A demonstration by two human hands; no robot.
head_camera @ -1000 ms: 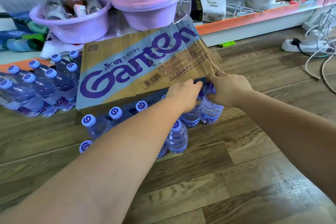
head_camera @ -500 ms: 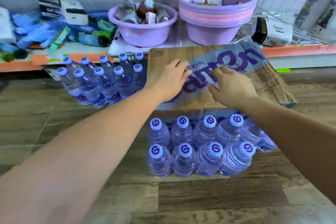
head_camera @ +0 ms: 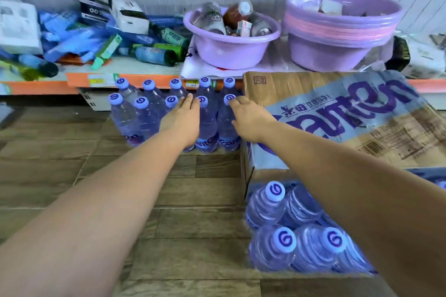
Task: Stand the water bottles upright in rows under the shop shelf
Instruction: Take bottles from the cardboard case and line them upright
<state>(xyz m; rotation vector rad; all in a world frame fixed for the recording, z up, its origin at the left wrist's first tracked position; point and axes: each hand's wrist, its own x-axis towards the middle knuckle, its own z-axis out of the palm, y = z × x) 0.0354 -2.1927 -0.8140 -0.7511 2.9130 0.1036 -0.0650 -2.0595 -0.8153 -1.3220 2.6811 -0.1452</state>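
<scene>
Left hand (head_camera: 183,119) lay flat against standing bottles (head_camera: 144,118), likely squaring rows under shelf (head_camera: 79,79); right hand (head_camera: 249,119) curled at end cap (head_camera: 229,98), grip unclear.

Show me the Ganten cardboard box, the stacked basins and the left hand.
Ganten cardboard box (head_camera: 289,87): head view, brown flap.
stacked basins (head_camera: 321,53): head view, outer wall.
left hand (head_camera: 182,123): head view, its back.

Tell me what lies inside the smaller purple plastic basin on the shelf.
The smaller purple plastic basin holds a clear plastic bottle, a reddish bottle with a white cap and a small red-and-white box. Its bottom is covered.
</scene>
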